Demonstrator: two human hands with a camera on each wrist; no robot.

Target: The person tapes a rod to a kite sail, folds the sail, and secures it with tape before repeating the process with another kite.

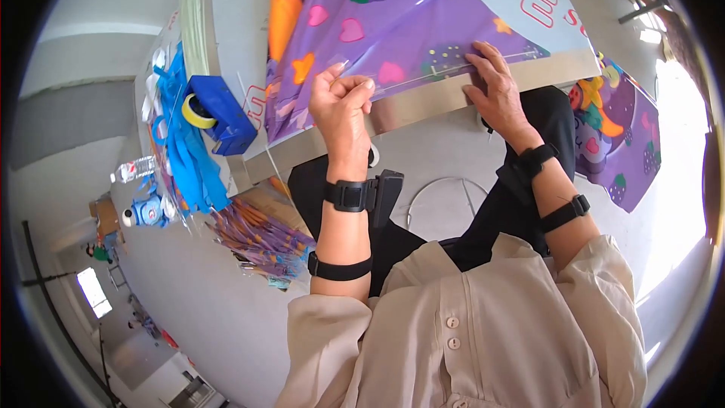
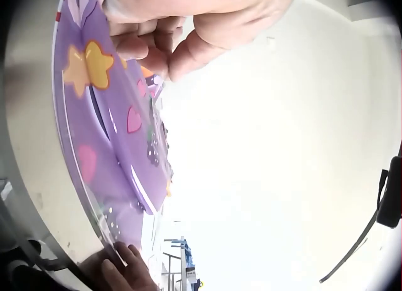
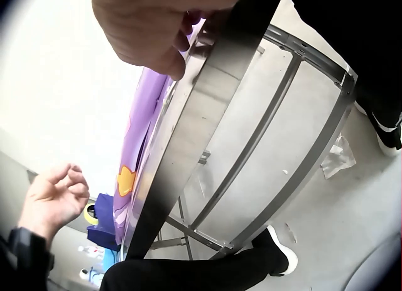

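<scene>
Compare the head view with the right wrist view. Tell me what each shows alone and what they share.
Head view only: a clear strip that the left hand seems to pinch, a heap of blue material, and a beige shirt. Right wrist view only: the table's metal underframe and a shoe. Both: the purple sheet, the left hand, the right hand at the table edge, and the blue tape dispenser.

Craft workshop: tape dispenser (image 1: 220, 115), bundled stock (image 1: 260, 240)

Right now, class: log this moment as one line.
left hand pinches thin rod | right hand presses purple sheet at table edge | tape dispenser apart
</scene>
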